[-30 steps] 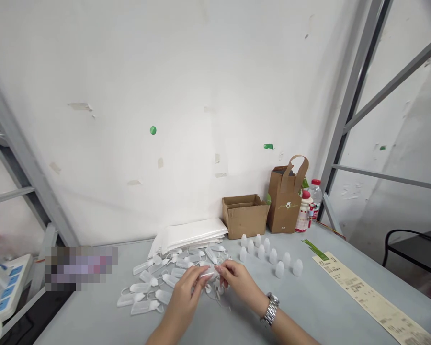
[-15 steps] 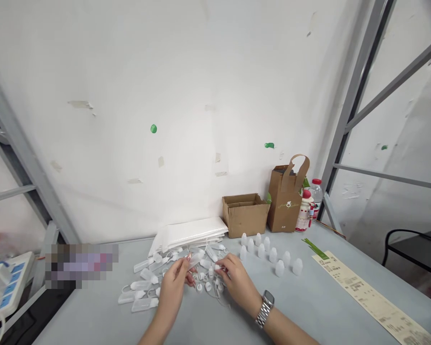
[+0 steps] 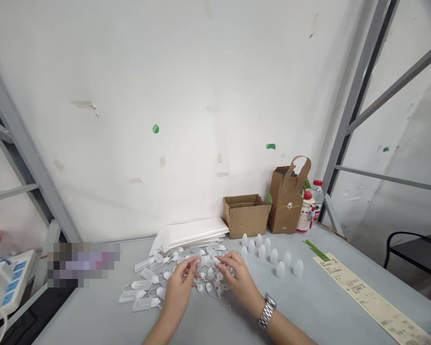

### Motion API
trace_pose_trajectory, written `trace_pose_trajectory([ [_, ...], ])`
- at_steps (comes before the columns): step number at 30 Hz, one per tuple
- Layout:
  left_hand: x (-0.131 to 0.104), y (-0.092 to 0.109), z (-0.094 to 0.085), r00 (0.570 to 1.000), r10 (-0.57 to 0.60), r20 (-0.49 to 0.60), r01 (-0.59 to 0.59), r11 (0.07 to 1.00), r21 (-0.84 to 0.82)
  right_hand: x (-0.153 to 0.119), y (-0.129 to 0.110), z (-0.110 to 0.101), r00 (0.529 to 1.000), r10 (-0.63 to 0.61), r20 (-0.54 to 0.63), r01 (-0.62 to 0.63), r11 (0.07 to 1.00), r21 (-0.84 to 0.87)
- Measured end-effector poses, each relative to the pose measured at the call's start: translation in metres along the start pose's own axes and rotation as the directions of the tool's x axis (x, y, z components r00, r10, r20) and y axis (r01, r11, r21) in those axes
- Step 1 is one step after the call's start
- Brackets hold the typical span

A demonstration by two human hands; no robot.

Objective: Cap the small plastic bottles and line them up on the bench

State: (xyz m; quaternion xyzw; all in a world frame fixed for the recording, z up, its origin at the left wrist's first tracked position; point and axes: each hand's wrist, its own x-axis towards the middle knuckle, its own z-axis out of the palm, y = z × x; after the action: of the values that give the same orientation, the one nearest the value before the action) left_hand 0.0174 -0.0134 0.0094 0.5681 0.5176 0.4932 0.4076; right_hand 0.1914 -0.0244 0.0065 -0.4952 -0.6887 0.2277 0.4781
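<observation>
My left hand (image 3: 180,282) pinches a small translucent squeeze bottle (image 3: 205,262), tilted sideways above the pile. At the bottle's right end, the closed fingertips of my right hand (image 3: 241,280) hold a small white cap (image 3: 215,260); whether it is seated on the neck cannot be made out. Below the hands lie loose white caps (image 3: 209,287) with thin looped straps. To the left, several capped squeeze bottles (image 3: 146,304) lie on their sides. Several uncapped bottles (image 3: 280,269) stand upright on the right.
A stack of white envelopes (image 3: 190,232) lies against the wall. Beside it stand an open cardboard box (image 3: 246,223), a brown paper bag (image 3: 285,206) and drink bottles (image 3: 318,194). A printed paper strip (image 3: 366,292) lies at right; a power strip (image 3: 16,282) sits far left.
My left hand has moved the bottle right and my right hand has lifted a cap from the pile, so bottle and cap now meet. The view has shifted slightly.
</observation>
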Motion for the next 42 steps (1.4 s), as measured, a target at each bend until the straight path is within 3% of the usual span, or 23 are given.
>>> trace_pose_trajectory([
  [5, -0.006, 0.007, 0.007, 0.984, 0.037, 0.171, -0.041, 0.999, 0.018, 0.003, -0.004, 0.001, 0.983, 0.171, 0.066, -0.183, 0.931, 0.315],
  [11, -0.010, 0.009, 0.009, 0.956, 0.051, 0.288, -0.078, 0.994, 0.082, 0.005, -0.001, 0.000, 0.978, 0.197, -0.071, -0.166, 0.936, 0.310],
  [20, -0.011, 0.014, 0.006, 0.964, 0.068, 0.257, -0.105, 0.985, 0.136, 0.005, 0.003, -0.005, 0.925, 0.302, -0.230, -0.240, 0.935, 0.260],
  [24, -0.005, 0.013, -0.004, 0.989, 0.075, 0.127, -0.092, 0.986, 0.139, 0.011, 0.010, -0.017, 0.879, 0.325, -0.349, -0.259, 0.940, 0.223],
  [26, -0.001, 0.012, -0.009, 0.997, 0.073, 0.034, -0.077, 0.989, 0.128, 0.011, 0.013, -0.016, 0.925, 0.260, -0.278, -0.221, 0.961, 0.164],
  [29, 0.004, 0.011, -0.013, 0.997, 0.066, -0.045, -0.062, 0.993, 0.102, 0.006, 0.015, -0.005, 0.996, 0.083, -0.041, -0.081, 0.996, 0.033],
  [33, 0.004, 0.009, -0.011, 0.994, 0.099, -0.051, -0.091, 0.985, 0.145, -0.004, 0.011, 0.007, 0.980, -0.047, 0.192, 0.073, 0.989, -0.131],
  [37, 0.001, 0.007, -0.006, 0.988, 0.152, -0.035, -0.141, 0.966, 0.217, -0.006, 0.001, 0.000, 0.966, -0.064, 0.249, 0.108, 0.980, -0.165],
  [42, 0.000, 0.003, -0.004, 0.983, 0.177, -0.050, -0.162, 0.962, 0.219, -0.002, -0.009, -0.010, 0.969, -0.072, 0.237, 0.102, 0.988, -0.119],
])
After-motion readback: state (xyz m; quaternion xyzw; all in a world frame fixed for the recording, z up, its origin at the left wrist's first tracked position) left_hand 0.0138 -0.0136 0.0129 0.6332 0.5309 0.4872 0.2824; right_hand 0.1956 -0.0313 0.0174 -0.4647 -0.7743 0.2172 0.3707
